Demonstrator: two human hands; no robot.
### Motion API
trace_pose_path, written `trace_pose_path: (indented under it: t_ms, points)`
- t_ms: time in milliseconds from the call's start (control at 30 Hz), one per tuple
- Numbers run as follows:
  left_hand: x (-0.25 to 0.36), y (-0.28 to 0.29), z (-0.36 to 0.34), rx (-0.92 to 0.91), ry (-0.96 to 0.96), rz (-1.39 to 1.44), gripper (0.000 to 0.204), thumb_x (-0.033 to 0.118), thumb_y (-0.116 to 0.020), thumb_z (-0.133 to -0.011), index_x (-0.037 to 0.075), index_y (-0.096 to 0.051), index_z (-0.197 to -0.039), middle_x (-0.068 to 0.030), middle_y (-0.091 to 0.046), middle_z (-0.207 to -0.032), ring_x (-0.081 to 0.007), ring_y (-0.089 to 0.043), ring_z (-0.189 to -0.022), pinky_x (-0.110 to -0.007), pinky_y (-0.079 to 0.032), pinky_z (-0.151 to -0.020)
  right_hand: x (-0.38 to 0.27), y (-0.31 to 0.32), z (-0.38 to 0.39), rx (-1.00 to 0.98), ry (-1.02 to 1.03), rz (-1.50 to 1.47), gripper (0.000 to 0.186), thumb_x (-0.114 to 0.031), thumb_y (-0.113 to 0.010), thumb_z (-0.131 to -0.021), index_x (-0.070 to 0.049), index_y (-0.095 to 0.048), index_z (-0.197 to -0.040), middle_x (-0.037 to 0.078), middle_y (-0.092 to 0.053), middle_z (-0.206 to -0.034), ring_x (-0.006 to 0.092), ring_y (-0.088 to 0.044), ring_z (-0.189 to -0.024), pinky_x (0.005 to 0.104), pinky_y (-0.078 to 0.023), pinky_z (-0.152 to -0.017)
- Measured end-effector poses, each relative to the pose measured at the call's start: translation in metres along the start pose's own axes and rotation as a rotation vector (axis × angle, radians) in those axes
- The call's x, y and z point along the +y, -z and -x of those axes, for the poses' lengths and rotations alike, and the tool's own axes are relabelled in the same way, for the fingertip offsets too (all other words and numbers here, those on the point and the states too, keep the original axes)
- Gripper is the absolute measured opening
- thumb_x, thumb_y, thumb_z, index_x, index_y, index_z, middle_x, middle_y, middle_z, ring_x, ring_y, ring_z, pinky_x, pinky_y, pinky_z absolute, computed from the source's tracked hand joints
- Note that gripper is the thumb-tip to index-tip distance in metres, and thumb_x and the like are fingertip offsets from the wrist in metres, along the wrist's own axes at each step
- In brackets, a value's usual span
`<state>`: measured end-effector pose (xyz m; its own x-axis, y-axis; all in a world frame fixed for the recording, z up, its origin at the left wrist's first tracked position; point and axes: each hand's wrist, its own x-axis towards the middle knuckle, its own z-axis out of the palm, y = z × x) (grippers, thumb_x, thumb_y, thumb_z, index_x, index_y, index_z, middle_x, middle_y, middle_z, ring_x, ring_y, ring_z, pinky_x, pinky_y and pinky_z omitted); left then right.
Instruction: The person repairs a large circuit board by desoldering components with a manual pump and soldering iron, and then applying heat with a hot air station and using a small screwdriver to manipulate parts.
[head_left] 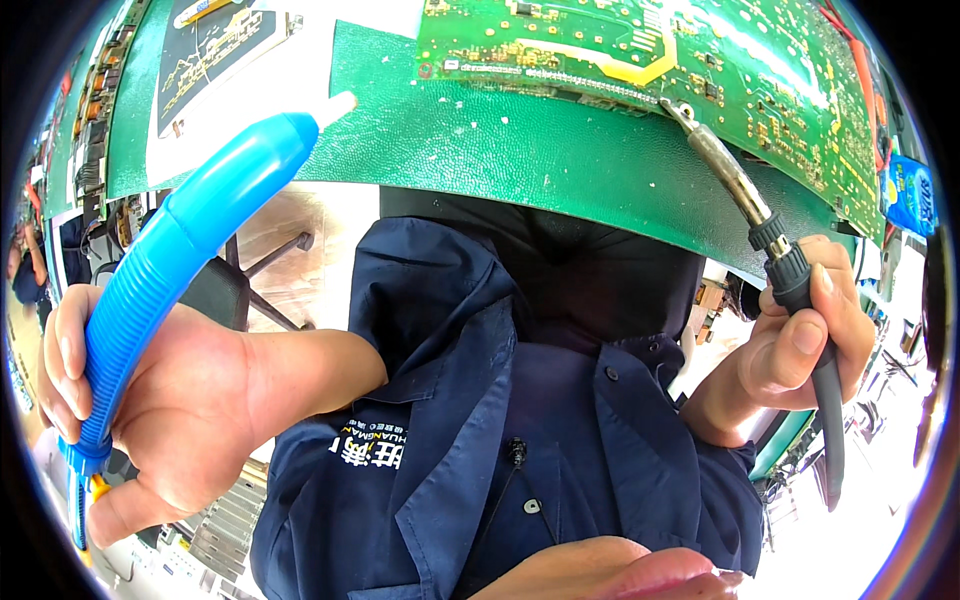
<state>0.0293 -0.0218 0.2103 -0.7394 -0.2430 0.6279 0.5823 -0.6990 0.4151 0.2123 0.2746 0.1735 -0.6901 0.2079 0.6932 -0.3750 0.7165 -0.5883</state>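
My left hand (190,400) is closed around a blue desoldering pump (195,225), with the thumb by the yellow part at its lower end. The pump slants up to the right, and its white nozzle (340,110) is over the green mat (450,150), apart from the large board. In my right hand (805,340) a soldering iron (735,180) is gripped by its dark handle. Its tip points up and left at the near edge of a large green circuit board (790,125); whether tip and board touch I cannot tell.
A dark panel (215,65) lies on a white sheet at the upper left. More boards (95,120) are stacked along the far left edge. A blue packet (908,195) and red wires (862,65) are at the right. Below the table, a chair base (265,275) shows.
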Motion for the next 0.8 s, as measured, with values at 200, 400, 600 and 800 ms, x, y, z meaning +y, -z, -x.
trace_pose_path:
  t_ms: [200, 400, 600, 800]
  points:
    - [-0.001, 0.000, 0.001, -0.007, 0.001, -0.004, 0.068, 0.073, -0.056, -0.090, 0.005, -0.053, -0.083, -0.0087, -0.057, -0.079, -0.0193, -0.059, -0.072, -0.034, -0.046, -0.076, 0.001, 0.001, 0.000, 0.002, -0.004, 0.002, 0.030, -0.023, -0.064, -0.100, 0.002, -0.058, -0.116, 0.009, -0.054, -0.071, 0.0183, -0.050, -0.063, 0.0339, -0.039, -0.056]
    - [-0.001, 0.001, 0.000, -0.018, -0.014, 0.017, 0.066, 0.069, -0.061, -0.088, 0.004, -0.052, -0.088, -0.0094, -0.055, -0.080, -0.0195, -0.059, -0.072, -0.033, -0.046, -0.075, 0.004, 0.001, 0.000, -0.008, 0.009, -0.006, 0.029, -0.023, -0.065, -0.100, 0.001, -0.059, -0.114, 0.009, -0.055, -0.072, 0.0191, -0.050, -0.064, 0.0357, -0.041, -0.058]
    - [-0.001, 0.003, -0.001, -0.039, -0.014, 0.027, 0.063, 0.065, -0.067, -0.086, 0.003, -0.051, -0.090, -0.0096, -0.054, -0.080, -0.0197, -0.059, -0.073, -0.032, -0.047, -0.075, 0.005, 0.000, 0.001, 0.013, 0.005, -0.013, 0.029, -0.023, -0.067, -0.099, 0.001, -0.059, -0.114, 0.009, -0.055, -0.072, 0.0194, -0.050, -0.064, 0.0359, -0.042, -0.059]
    - [0.000, 0.004, -0.001, -0.029, -0.033, 0.014, 0.061, 0.064, -0.068, -0.086, 0.005, -0.051, -0.085, -0.0096, -0.055, -0.080, -0.0197, -0.058, -0.072, -0.033, -0.047, -0.075, 0.011, 0.000, 0.001, -0.007, 0.060, 0.021, 0.026, -0.018, -0.065, -0.099, 0.003, -0.060, -0.114, 0.010, -0.058, -0.072, 0.0187, -0.052, -0.062, 0.0341, -0.043, -0.058]
